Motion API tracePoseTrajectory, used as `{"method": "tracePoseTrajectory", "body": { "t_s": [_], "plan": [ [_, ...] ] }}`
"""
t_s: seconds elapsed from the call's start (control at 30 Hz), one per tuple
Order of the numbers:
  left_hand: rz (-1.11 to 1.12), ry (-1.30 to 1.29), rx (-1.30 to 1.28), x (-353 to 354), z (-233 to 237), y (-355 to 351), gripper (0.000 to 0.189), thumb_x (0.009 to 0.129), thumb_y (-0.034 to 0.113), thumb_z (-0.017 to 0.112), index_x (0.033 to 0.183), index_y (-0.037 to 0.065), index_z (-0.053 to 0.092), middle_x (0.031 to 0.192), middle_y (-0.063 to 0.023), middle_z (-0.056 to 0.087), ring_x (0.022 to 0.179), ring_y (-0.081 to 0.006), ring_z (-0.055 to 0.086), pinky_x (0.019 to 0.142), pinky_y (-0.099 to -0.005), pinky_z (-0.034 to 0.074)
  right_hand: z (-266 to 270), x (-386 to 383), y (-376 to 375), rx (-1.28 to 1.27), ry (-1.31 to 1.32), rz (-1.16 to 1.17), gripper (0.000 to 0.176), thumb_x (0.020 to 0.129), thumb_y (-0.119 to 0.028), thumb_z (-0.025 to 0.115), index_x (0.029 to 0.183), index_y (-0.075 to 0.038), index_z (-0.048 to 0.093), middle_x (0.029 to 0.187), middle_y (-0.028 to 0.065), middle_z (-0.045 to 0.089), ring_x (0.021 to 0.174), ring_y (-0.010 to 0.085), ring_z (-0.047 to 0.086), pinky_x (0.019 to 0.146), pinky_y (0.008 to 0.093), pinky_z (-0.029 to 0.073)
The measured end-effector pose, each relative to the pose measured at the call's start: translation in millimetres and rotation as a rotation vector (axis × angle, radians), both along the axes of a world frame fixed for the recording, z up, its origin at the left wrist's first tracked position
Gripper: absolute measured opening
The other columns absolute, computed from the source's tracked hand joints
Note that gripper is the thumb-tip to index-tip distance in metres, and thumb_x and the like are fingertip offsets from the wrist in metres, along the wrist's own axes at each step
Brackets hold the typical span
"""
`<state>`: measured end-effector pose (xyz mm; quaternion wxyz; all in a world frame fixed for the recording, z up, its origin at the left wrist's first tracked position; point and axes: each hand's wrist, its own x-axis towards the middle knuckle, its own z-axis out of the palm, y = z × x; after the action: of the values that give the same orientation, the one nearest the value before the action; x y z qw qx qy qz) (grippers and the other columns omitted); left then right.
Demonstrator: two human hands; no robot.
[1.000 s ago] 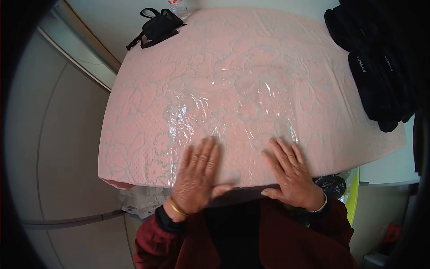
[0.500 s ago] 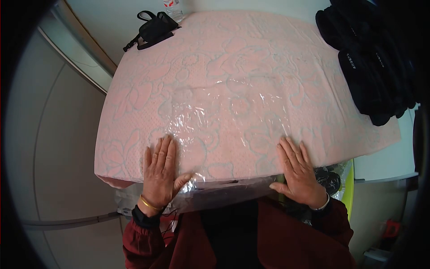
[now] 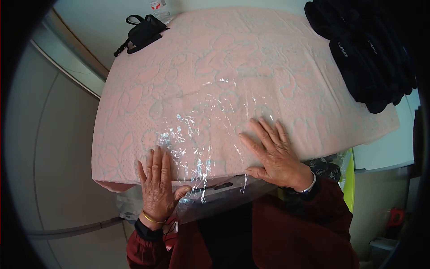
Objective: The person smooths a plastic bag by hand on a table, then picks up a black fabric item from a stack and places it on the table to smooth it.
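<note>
Head view: 2 bare hands lie palms down and well apart, fingers loosely spread, seeming to press the clear plastic film (image 3: pixel 206 143) flat. The left hand (image 3: pixel 156 190) rests by its left side, the right hand (image 3: pixel 277 159) on its right part; neither grips anything that I can see. Any more smoothing would call for light, even pressure, I'd judge. The film looks thin, glossy and crinkled, lying over a pink patterned cloth (image 3: pixel 130 107) and hanging past its near edge. Black items (image 3: pixel 358 62) lie at the far right.
</note>
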<state>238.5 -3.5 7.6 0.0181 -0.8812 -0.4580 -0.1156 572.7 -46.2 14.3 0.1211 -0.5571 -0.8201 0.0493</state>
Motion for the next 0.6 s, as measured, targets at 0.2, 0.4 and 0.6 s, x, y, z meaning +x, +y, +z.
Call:
{"method": "tracePoseTrajectory", "body": {
  "t_s": [0.2, 0.4, 0.6],
  "plan": [
    [-0.263, -0.057, -0.131, 98.4, 17.1, -17.4, 0.104, 0.085, 0.071, 0.052, 0.152, -0.005, 0.031, 0.16, -0.023, 0.028, 0.15, -0.0373, 0.025, 0.119, -0.0614, 0.011, -0.9, -4.3, -1.6, -0.018, -0.045, -0.004, 0.081, 0.09, -0.057, 0.058, 0.154, -0.012, 0.036, 0.163, 0.0208, 0.019, 0.152, 0.0389, 0.015, 0.121, 0.0605, 0.007],
    [-0.262, -0.027, -0.124, 82.4, 2.0, 10.2, 0.102, 0.087, 0.072, 0.047, 0.153, -0.005, 0.03, 0.16, -0.0228, 0.028, 0.15, -0.0373, 0.026, 0.12, -0.0569, 0.016, 4.4, 11.4, -3.4, -0.054, -0.056, 0.008, 0.089, 0.091, -0.064, 0.052, 0.154, -0.006, 0.033, 0.162, 0.0225, 0.02, 0.152, 0.0392, 0.016, 0.122, 0.0574, 0.008],
    [-0.073, 0.027, -0.094, 9.8, 3.0, 36.2, 0.101, 0.09, 0.074, 0.042, 0.152, -0.004, 0.032, 0.159, -0.0218, 0.031, 0.148, -0.038, 0.029, 0.119, -0.0565, 0.017, -3.6, 30.2, -4.9, -0.019, -0.045, -0.03, 0.097, 0.091, -0.068, 0.049, 0.153, 0.003, 0.029, 0.161, 0.0245, 0.022, 0.152, 0.0393, 0.017, 0.122, 0.0543, 0.009]
  ]
}}
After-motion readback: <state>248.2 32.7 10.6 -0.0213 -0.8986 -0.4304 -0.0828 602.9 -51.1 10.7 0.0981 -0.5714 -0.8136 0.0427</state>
